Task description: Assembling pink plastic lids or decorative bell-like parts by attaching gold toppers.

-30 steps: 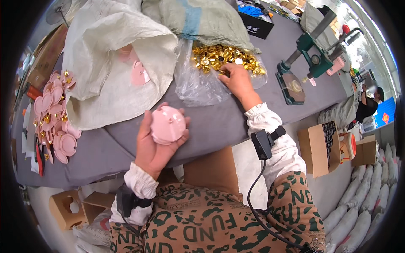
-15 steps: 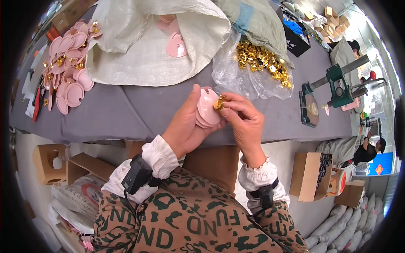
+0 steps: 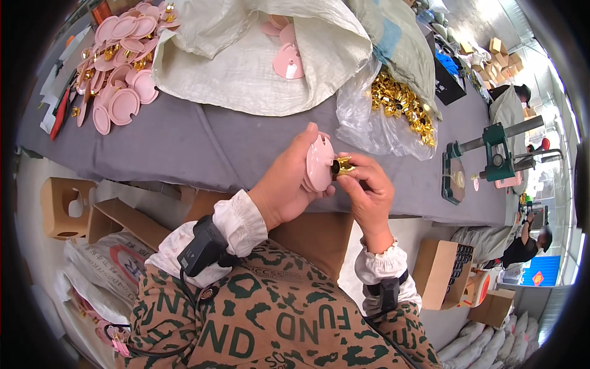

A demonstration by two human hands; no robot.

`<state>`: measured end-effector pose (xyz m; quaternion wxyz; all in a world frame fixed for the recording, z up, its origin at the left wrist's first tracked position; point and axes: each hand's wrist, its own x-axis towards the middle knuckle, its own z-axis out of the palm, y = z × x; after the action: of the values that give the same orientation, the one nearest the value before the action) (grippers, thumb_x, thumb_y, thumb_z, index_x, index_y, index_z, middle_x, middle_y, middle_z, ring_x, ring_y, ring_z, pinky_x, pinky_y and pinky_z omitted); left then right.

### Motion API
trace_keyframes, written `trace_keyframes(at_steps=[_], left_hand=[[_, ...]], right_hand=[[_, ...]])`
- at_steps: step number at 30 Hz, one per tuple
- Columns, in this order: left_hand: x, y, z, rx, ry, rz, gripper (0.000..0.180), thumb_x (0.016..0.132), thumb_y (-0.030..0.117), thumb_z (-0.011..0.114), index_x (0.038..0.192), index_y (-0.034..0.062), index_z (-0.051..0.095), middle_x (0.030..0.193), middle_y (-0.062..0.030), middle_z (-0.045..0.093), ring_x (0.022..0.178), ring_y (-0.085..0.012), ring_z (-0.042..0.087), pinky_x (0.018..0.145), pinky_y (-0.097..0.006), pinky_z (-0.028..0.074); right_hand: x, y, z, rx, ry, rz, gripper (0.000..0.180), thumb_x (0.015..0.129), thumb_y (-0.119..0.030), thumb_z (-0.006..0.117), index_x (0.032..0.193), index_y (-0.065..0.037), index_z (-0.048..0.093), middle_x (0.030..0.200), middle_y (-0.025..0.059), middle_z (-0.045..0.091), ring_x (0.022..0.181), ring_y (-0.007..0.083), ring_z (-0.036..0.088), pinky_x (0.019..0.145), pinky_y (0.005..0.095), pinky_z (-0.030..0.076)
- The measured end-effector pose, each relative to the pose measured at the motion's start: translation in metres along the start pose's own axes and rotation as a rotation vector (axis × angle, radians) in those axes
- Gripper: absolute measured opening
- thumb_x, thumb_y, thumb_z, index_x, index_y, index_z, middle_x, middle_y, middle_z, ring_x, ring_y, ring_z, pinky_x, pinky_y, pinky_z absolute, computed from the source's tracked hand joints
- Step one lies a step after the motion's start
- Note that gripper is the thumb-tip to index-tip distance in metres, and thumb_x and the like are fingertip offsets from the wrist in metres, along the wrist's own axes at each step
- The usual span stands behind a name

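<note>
My left hand (image 3: pixel 285 184) is closed round a small stack of round pink plastic lids (image 3: pixel 319 165), their glossy faces tilted toward the right. Between the thumb and fingers of my right hand (image 3: pixel 370 187) is a shiny gold knob (image 3: pixel 345 165), its dark hollow end turned to the front lid. The knob sits at the middle of that lid; whether the two touch, I cannot tell. Beyond my hands lies an open white woven sack (image 3: pixel 246 92) with several pink lids (image 3: pixel 288 60) inside. Right of it, a clear plastic bag (image 3: pixel 362 126) holds many gold knobs (image 3: pixel 402 104).
A heap of pink lids with gold knobs (image 3: pixel 126 67) covers the grey table's (image 3: pixel 203 147) left side, beside red-handled pliers (image 3: pixel 60 115). A green hand press (image 3: pixel 495 150) stands at the right. Cardboard boxes (image 3: pixel 439 273) sit on the floor. Another person (image 3: pixel 522 249) is at the far right.
The gold knob has turned, its dark hollow end now facing the lid. The stack in my left hand has tilted more edge-on. The whole view has shifted slightly.
</note>
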<state>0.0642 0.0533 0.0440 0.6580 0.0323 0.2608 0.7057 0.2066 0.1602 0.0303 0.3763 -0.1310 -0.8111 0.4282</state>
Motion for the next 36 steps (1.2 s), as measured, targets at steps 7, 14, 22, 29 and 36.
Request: trace_keyframes(at_steps=[7, 14, 22, 29, 36], left_hand=[[0.002, -0.006, 0.003, 0.139, 0.137, 0.090, 0.034, 0.098, 0.049, 0.046, 0.112, 0.0184, 0.051, 0.093, 0.0015, 0.058, 0.078, -0.0109, 0.059, 0.063, -0.029, 0.049], [0.000, -0.010, -0.003, 0.529, 0.171, 0.319, 0.034, 0.101, 0.043, 0.045, 0.118, 0.0136, 0.047, 0.088, 0.0020, 0.049, 0.072, -0.0059, 0.046, 0.061, -0.022, 0.042], [-0.014, 0.028, -0.027, 0.622, 0.142, 0.506, 0.029, 0.103, 0.037, 0.043, 0.119, 0.0136, 0.047, 0.092, 0.0012, 0.051, 0.075, -0.0054, 0.047, 0.063, -0.022, 0.042], [-0.042, 0.274, -0.078, 0.089, -0.055, 1.026, 0.028, 0.102, 0.021, 0.042, 0.105, -0.0052, 0.051, 0.107, -0.0110, 0.060, 0.104, -0.0253, 0.059, 0.093, -0.048, 0.051], [-0.014, 0.227, -0.090, -0.418, -0.164, 0.779, 0.042, 0.099, 0.030, 0.046, 0.118, -0.0075, 0.049, 0.119, -0.0271, 0.051, 0.115, -0.0420, 0.048, 0.102, -0.059, 0.042]], right_hand=[[0.002, -0.001, 0.001, -0.050, -0.033, -0.011, 0.012, 0.077, 0.002, 0.074, 0.086, 0.000, 0.067, 0.108, 0.0144, 0.068, 0.090, 0.0225, 0.068, 0.078, 0.0313, 0.054], [0.014, -0.021, 0.010, -0.395, -0.133, -0.198, 0.012, 0.074, 0.002, 0.074, 0.084, -0.002, 0.068, 0.104, 0.0132, 0.069, 0.086, 0.0252, 0.067, 0.074, 0.0320, 0.054], [0.020, -0.026, 0.045, 0.312, -0.099, 0.395, 0.024, 0.077, -0.001, 0.073, 0.101, 0.000, 0.069, 0.121, 0.0136, 0.062, 0.103, 0.0186, 0.063, 0.085, 0.0319, 0.053], [0.019, -0.013, 0.019, 0.230, 0.005, 0.255, 0.018, 0.087, -0.005, 0.066, 0.105, -0.001, 0.068, 0.125, 0.0141, 0.060, 0.110, 0.0209, 0.059, 0.092, 0.0320, 0.049], [0.000, 0.011, -0.013, -0.041, 0.105, 0.242, 0.014, 0.089, -0.007, 0.064, 0.100, 0.000, 0.070, 0.109, 0.0126, 0.068, 0.100, 0.0197, 0.063, 0.086, 0.0291, 0.049]])
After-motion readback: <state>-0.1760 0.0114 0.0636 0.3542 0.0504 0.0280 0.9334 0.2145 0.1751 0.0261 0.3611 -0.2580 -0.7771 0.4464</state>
